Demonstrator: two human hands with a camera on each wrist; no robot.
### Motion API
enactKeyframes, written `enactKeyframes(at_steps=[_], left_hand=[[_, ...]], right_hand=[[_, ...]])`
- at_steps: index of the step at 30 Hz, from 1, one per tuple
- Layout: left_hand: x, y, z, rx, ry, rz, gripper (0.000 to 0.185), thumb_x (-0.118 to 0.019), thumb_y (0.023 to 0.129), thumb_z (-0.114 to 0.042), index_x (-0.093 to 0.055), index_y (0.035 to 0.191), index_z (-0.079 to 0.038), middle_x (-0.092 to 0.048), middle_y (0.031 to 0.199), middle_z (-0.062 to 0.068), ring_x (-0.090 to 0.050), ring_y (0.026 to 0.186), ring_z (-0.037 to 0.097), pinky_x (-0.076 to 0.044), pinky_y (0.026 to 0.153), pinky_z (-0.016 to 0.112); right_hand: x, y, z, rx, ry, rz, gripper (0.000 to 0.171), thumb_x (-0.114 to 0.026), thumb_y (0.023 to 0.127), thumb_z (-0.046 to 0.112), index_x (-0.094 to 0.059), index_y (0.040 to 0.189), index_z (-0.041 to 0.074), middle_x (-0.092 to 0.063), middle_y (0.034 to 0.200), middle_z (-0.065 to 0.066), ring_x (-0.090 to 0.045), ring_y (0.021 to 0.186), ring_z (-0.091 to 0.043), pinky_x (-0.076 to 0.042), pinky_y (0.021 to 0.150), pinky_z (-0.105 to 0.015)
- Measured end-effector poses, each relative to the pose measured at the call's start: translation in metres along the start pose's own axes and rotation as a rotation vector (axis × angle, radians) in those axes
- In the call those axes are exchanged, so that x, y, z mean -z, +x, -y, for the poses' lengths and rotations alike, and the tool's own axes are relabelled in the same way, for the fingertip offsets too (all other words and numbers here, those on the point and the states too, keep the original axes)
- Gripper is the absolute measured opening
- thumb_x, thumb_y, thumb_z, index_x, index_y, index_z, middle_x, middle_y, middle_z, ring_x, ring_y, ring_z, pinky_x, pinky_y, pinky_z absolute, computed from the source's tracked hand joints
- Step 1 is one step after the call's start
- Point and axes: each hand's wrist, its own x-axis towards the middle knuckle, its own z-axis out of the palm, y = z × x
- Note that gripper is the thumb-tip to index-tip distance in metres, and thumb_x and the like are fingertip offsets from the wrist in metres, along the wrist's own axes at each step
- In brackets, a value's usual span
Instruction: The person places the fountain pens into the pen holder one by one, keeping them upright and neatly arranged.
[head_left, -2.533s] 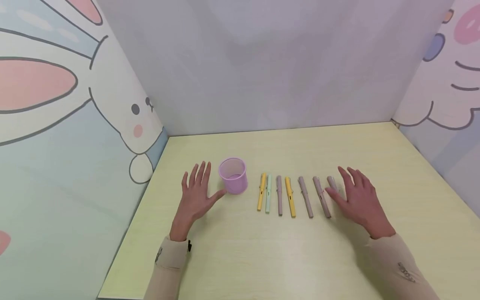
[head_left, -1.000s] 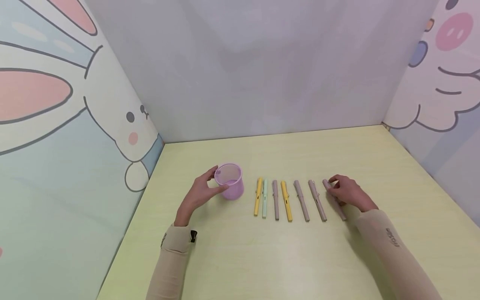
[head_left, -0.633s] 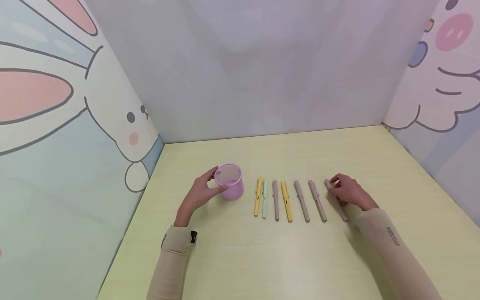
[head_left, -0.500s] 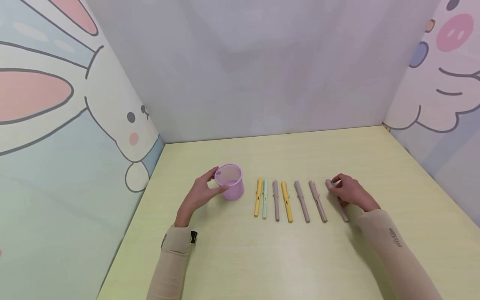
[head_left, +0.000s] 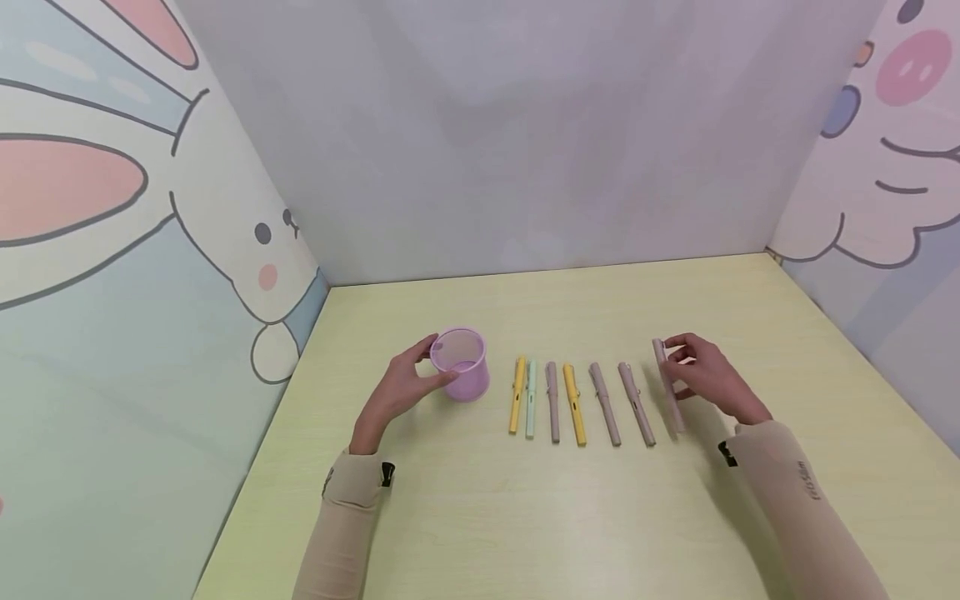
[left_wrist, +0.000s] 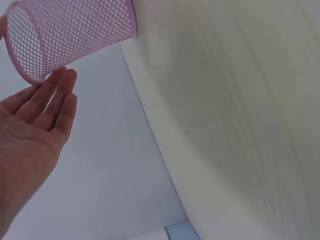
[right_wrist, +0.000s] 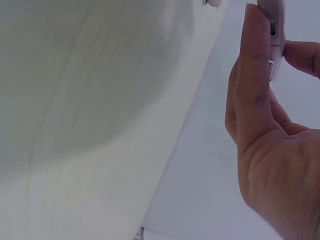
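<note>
**Mesh cup steadied, one pen being lifted**

The left hand (head_left: 401, 390) is curling its thumb and fingers around the pink mesh cup (head_left: 462, 364), which is standing upright on the pale yellow table (head_left: 525, 517), toward the table's left edge and about midway between its front and back edges. Its rim is facing up, and nothing is showing inside it (the mesh wall lets the table show through). In the left wrist view the fingertips (left_wrist: 62, 82) are touching the cup near its rim.

The right hand (head_left: 708, 381) is pinching a mauve pen (head_left: 667, 385) between thumb and fingers, holding it tilted with its far end raised off the table. Just to its left, six pens (head_left: 573, 402) are lying side by side in a row: yellow, mint, mauve, yellow, mauve, mauve. The row is sitting between the cup and the lifted pen.
</note>
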Motion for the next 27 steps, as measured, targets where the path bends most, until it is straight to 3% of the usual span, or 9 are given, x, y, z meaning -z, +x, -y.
enactKeyframes(at_steps=[10, 19, 27], left_hand=[[-0.001, -0.001, 0.000, -0.012, 0.011, -0.004, 0.085, -0.080, 0.090, -0.042, -0.043, 0.157, -0.004, -0.058, 0.145, 0.013, -0.052, 0.131, 0.035, -0.043, 0.105, 0.060], [0.000, -0.001, 0.001, -0.011, 0.012, -0.004, 0.084, -0.080, 0.090, -0.042, -0.044, 0.156, -0.005, -0.058, 0.145, 0.012, -0.052, 0.130, 0.035, -0.044, 0.105, 0.059], [0.000, -0.001, 0.001, -0.008, 0.010, 0.004, 0.085, -0.080, 0.090, -0.041, -0.043, 0.157, -0.004, -0.059, 0.144, 0.013, -0.052, 0.131, 0.035, -0.043, 0.106, 0.060]], right_hand=[[-0.007, 0.003, 0.012, 0.094, 0.111, -0.052, 0.047, -0.057, 0.104, 0.003, -0.037, 0.143, -0.014, -0.055, 0.112, -0.026, -0.065, 0.084, -0.009, -0.062, 0.064, -0.040], [-0.018, 0.005, 0.023, 0.181, 0.200, -0.089, 0.043, -0.059, 0.104, 0.002, -0.041, 0.140, -0.012, -0.058, 0.106, -0.013, -0.067, 0.084, -0.011, -0.062, 0.063, -0.041], [-0.030, 0.009, 0.032, 0.216, 0.274, -0.134, 0.037, -0.059, 0.103, 0.000, -0.045, 0.136, -0.003, -0.060, 0.105, -0.006, -0.069, 0.086, -0.010, -0.062, 0.064, -0.038]])
